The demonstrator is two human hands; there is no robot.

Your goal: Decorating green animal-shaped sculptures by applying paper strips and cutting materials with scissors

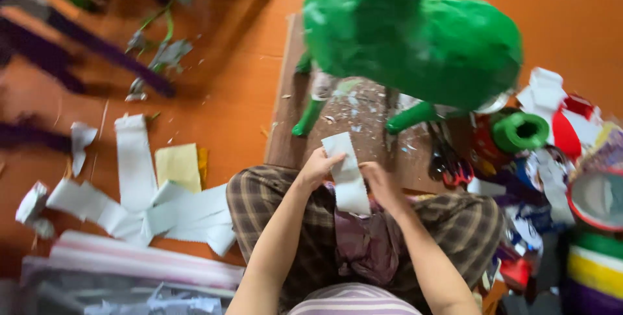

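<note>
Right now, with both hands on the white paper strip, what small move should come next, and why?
Probably lift the strip forward to the green figure. The left hand and right hand hold it by its edges over the lap, and the figure stands just ahead on the board, its leg tops showing uncovered patches.

A craft workspace on an orange floor [227,94], with paper strips [149,205], scissors [448,159] and a green papier-mâché figure [415,36].

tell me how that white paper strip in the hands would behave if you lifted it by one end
The white paper strip probably flops: it already bends between the left hand and right hand. It looks thin, so likely very light and easy to tear. Similar white strips on the floor lie limp and curled.
</note>
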